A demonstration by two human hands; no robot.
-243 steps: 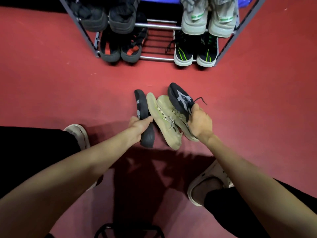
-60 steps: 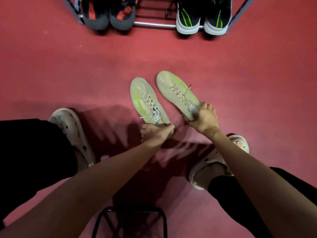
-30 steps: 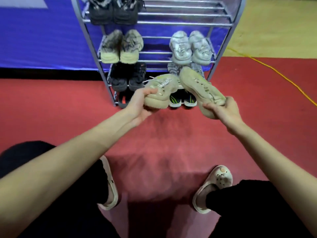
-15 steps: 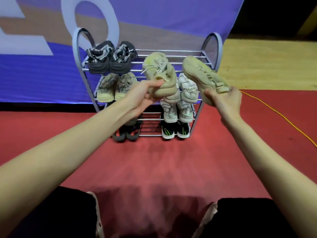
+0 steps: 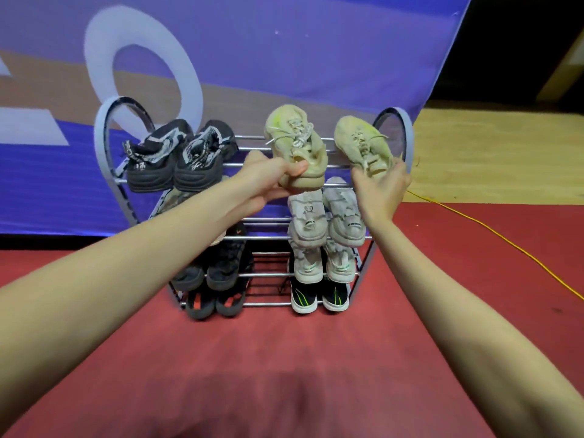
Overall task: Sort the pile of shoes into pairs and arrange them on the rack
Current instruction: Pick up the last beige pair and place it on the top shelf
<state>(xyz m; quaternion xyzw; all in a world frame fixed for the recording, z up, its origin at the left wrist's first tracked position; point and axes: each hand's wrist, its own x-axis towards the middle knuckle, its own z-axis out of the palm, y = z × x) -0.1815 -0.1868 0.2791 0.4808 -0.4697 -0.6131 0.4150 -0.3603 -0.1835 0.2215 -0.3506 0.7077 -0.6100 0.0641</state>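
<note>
Holding one pale sneaker in each of my hands, I have both shoes raised at the top tier of the rack (image 5: 316, 238), over its right half. The rack stands straight ahead of my hands on the red floor (image 5: 284, 358), backed by a blue banner (image 5: 316, 52).

Rack contents, by tier:
- Top tier, to the left of my hands: a black-and-white pair (image 5: 177, 159), heels toward me. The right half, beyond my hands, is the open slot.
- Tier below, under my hands: a light grey pair (image 5: 328, 213); a camouflage-patterned pair (image 5: 173, 197) shows partly behind my left forearm.
- Lower tiers: a dark pair (image 5: 218, 267) and a white-and-green pair (image 5: 322, 263).
- Bottom tier: black sandals with red (image 5: 215, 303) and a black pair with green stripes (image 5: 319, 297).

My left hand (image 5: 265, 181) grips the left sneaker (image 5: 297, 147) at the heel, thumb at the collar. My right hand (image 5: 382, 188) is curled around the heel of the right sneaker (image 5: 363, 143). Both shoes point toes away from me, long axes running front to back across the bars, side by side with a gap between.

Judgement: the slot lies directly below and ahead of both hands, equally near each. The next move calls for lowering both soles onto the bars, heels at the front rail.
</note>
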